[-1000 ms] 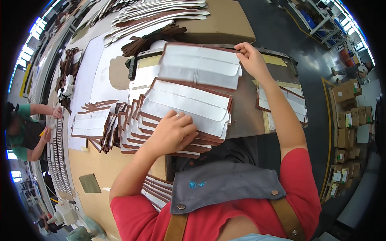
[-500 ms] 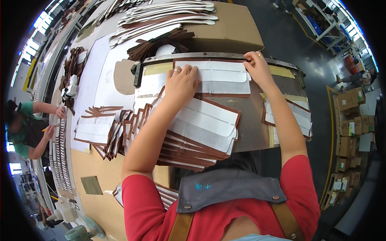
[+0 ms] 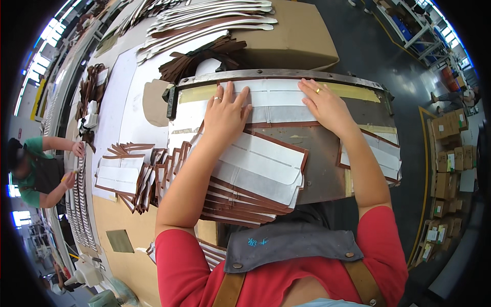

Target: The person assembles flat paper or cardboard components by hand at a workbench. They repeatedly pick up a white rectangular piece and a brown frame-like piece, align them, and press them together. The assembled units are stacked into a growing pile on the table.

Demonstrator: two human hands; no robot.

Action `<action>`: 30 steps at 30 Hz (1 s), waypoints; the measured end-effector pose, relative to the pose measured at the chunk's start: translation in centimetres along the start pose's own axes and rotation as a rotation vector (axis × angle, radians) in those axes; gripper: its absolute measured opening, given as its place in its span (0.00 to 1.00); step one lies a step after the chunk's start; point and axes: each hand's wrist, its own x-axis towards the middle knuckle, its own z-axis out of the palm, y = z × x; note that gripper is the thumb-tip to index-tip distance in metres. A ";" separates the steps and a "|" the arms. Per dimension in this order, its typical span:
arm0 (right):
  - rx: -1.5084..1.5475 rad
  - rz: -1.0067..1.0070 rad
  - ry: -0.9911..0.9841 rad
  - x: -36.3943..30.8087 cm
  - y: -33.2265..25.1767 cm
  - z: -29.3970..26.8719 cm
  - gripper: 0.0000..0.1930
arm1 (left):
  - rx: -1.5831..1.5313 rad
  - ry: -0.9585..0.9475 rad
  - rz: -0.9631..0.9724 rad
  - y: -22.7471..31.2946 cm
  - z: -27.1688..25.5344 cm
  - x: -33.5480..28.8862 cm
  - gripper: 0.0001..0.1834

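Both hands lie flat, fingers spread, grasping nothing. The left hand (image 3: 225, 115) and the right hand (image 3: 327, 105) press side by side on a white rectangular panel with brown edging (image 3: 279, 100), which lies along the far edge of a dark metal-rimmed work plate (image 3: 317, 153) on the table (image 3: 128, 97). A fanned stack of similar brown-edged white panels (image 3: 255, 174) sits just under the left forearm. A second, smaller stack (image 3: 381, 153) lies beside the right forearm. Another person in green (image 3: 36, 169) works at far left.
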 end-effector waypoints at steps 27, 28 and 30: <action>0.266 -0.016 -0.131 -0.5 1.0 -1.9 0.19 | -0.033 0.128 0.042 0.5 -0.4 -0.3 0.17; 0.289 0.010 -0.158 -0.7 1.4 -2.0 0.19 | -0.057 0.080 0.023 0.5 -0.6 -0.1 0.16; 0.448 0.192 -0.312 0.2 1.0 -3.4 0.19 | -0.096 -0.017 -0.030 -0.2 -1.1 0.0 0.15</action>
